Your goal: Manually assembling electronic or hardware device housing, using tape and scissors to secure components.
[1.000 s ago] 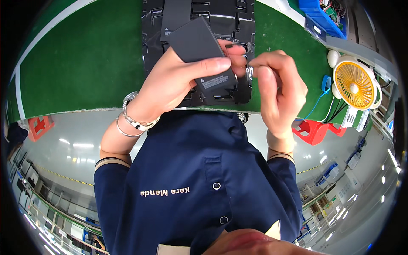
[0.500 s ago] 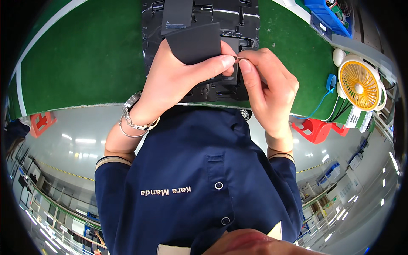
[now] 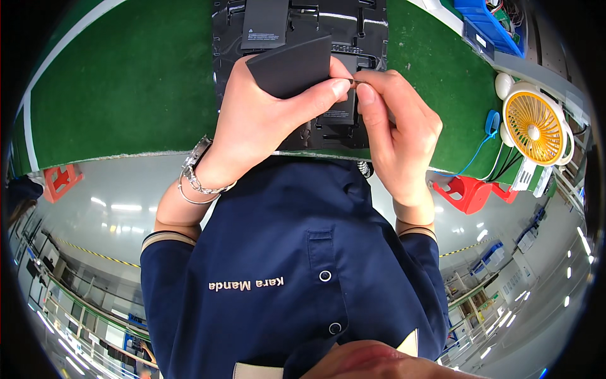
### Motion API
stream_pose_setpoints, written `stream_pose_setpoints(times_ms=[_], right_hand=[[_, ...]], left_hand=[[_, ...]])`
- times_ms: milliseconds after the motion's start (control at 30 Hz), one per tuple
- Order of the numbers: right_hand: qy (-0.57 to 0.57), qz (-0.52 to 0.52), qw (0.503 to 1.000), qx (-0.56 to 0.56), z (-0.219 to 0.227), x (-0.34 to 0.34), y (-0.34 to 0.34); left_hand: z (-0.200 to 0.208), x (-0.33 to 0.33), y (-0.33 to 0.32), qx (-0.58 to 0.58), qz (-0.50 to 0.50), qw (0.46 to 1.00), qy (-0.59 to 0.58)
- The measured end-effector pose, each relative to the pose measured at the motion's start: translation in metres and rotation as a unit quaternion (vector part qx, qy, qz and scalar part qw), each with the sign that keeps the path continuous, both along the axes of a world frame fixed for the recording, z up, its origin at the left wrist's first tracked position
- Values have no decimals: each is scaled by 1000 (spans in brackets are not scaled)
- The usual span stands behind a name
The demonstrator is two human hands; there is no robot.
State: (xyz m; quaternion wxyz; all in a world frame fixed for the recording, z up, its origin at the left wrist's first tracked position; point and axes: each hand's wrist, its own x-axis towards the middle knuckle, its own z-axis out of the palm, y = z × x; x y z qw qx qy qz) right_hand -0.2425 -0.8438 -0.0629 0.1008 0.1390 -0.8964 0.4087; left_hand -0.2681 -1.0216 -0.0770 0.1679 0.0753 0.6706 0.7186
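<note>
My left hand (image 3: 255, 117) is closed around a flat black battery pack (image 3: 291, 66), tilted up on edge above the tray. A short thin dark lead (image 3: 355, 81) runs from the left fingertips to my right hand (image 3: 404, 123). The right thumb and forefinger pinch the lead's end; whatever tip it has is hidden. Below both hands lies a glossy black moulded tray (image 3: 228, 19). One flat black pack with small pale print (image 3: 265, 25) rests in its far left part. Another similar pack (image 3: 342, 114) shows partly beneath my hands.
The tray lies on a green-covered bench (image 3: 120, 88). To the right stand a white and orange fan (image 3: 533, 129), a blue strap with a cord (image 3: 492, 123) and a blue bin (image 3: 489, 25) with parts. Red stools (image 3: 467, 194) are below the bench edge.
Both hands stay nearly in place, still joined by the lead. The held pack has shifted slightly to the right, and more of the printed pack beneath my hands shows.
</note>
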Motion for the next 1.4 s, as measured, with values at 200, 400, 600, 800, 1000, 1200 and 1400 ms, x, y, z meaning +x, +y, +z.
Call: stream_pose_setpoints(times_ms=[200, 400, 600, 800, 1000, 1200, 1400], right_hand=[[-6, -3, 1000, -17, -2, 1, -1], [-3, -7, 1000, -7, -2, 1, -2], [8, -7, 1000, 22, -3, 2, -2], [18, 7, 999, 36, -2, 2, 0], [38, 16, 995, 90, -1, 4, 1], [41, 37, 993, 100, -2, 0, 5], [56, 107, 992, 48, -1, -11, 15]], left_hand=[[0, 0, -1, -22, -3, 1000, 13], [-4, 1, 2, -15, 19, 999, 34], [-5, 2, 2, -18, 24, 999, 42], [-2, 4, 2, -15, 28, 999, 14], [0, 5, 0, -25, 16, 999, 33], [4, 6, 0, -23, 13, 1000, -6], [6, 5, -2, -23, -39, 999, -2]])
